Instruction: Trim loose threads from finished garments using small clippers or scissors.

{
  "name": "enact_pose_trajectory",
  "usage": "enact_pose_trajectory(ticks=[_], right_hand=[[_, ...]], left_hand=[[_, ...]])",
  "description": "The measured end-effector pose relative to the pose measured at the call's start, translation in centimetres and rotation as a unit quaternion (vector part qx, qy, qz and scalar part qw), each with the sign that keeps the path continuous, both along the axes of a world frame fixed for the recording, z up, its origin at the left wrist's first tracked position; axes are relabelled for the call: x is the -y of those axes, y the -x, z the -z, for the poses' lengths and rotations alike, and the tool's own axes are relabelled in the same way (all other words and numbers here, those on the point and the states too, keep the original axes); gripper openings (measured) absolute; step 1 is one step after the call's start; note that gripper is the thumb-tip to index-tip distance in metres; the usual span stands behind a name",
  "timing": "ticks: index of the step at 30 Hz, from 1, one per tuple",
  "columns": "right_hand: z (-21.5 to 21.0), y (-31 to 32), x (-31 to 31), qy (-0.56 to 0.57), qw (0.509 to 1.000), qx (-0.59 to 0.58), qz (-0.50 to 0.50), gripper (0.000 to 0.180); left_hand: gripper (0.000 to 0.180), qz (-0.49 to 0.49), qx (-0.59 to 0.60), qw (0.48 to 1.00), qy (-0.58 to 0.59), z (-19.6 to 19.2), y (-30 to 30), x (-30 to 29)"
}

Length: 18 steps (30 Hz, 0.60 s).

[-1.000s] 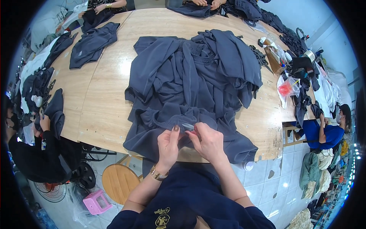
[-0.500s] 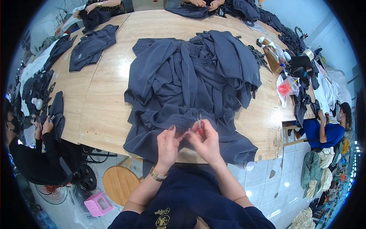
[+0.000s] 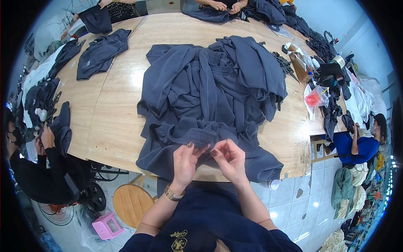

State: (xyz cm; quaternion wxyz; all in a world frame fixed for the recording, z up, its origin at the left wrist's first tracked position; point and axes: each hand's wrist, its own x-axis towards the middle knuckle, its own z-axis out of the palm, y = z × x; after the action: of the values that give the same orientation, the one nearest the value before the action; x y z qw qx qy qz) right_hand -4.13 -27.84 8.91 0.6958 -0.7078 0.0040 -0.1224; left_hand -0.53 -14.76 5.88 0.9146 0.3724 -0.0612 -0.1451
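Note:
A heap of dark grey garments (image 3: 205,88) with gathered elastic waistbands lies on the wooden table in front of me. My left hand (image 3: 184,161) is at the near edge of the heap, its thumb and fingers closed on the gathered waistband (image 3: 184,136) of the nearest garment. Close beside it on the right, my right hand (image 3: 230,161) has curled fingers, the thumb pointing toward the left hand. Inside that palm shows a bit of red, the handle of small thread snips (image 3: 227,155); their blades are mostly hidden.
Another dark garment (image 3: 103,52) lies on the table (image 3: 119,96) at the far left. A plastic bag with red contents (image 3: 315,97) sits at the right edge. People work at the left, far side and right. A round wooden stool (image 3: 133,204) and pink plastic stool (image 3: 108,225) stand below left.
My right hand has turned, and the snips' blades that pointed up are now tucked away. The left hand has barely moved. Across the table at far left, a person has raised a dark garment.

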Motion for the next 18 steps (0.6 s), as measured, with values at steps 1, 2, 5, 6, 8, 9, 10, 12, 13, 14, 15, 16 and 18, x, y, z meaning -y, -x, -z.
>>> enact_pose_trajectory(ticks=[1,2,5,6,8,9,10,12,13,14,15,16,18], right_hand=[[-0.2,0.1,0.2,-0.041,0.999,-0.017,-0.004,0.004],[-0.4,0.1,0.5,0.007,0.999,-0.042,0.004,0.007],[0.2,-0.3,0.6,0.187,0.981,0.011,0.059,0.015],[0.3,-0.3,0.8,0.249,0.967,0.022,0.051,0.018],[1.2,-0.5,1.0,0.314,0.947,0.051,0.051,0.02],[1.4,-0.5,1.0,0.378,0.921,0.079,0.052,0.023],[1.4,-0.5,1.0,0.378,0.921,0.08,0.052,0.023],[1.2,-0.5,0.9,0.425,0.899,0.087,0.058,0.024],[1.2,-0.5,0.9,0.425,0.899,0.087,0.058,0.024],[1.3,-0.4,0.9,0.426,0.899,0.085,0.056,0.022],[1.3,-0.4,0.9,0.427,0.899,0.083,0.054,0.022],[1.2,-0.5,0.9,0.428,0.898,0.083,0.055,0.022],[1.0,-0.5,0.7,0.437,0.893,0.09,0.055,0.022]], left_hand=[[0.028,0.003,0.004,1.0,0.005,-0.1,-0.1,0.0],[0.029,0.008,0.008,1.0,0.009,-0.3,-0.1,-0.1],[0.03,0.018,0.006,1.0,0.016,-0.7,-0.1,-0.2],[0.03,0.017,0.007,1.0,0.016,-0.6,-0.2,-0.3],[0.029,0.018,0.028,0.999,0.018,-0.2,-0.2,-0.4],[0.029,0.017,0.029,0.999,0.018,-0.1,-0.2,-0.5],[0.029,0.018,0.029,0.999,0.019,0.0,-0.2,-0.5],[0.029,0.019,0.029,0.999,0.021,0.0,-0.2,-0.5],[0.029,0.019,0.025,0.999,0.024,-0.1,-0.2,-0.5],[0.029,0.019,0.021,0.999,0.027,-0.2,-0.2,-0.5],[0.029,0.019,0.021,0.999,0.027,0.0,-0.2,-0.5],[0.028,0.017,0.02,0.999,0.021,0.2,-0.2,-0.5],[0.028,0.014,0.018,1.0,0.016,0.3,-0.1,-0.6]])
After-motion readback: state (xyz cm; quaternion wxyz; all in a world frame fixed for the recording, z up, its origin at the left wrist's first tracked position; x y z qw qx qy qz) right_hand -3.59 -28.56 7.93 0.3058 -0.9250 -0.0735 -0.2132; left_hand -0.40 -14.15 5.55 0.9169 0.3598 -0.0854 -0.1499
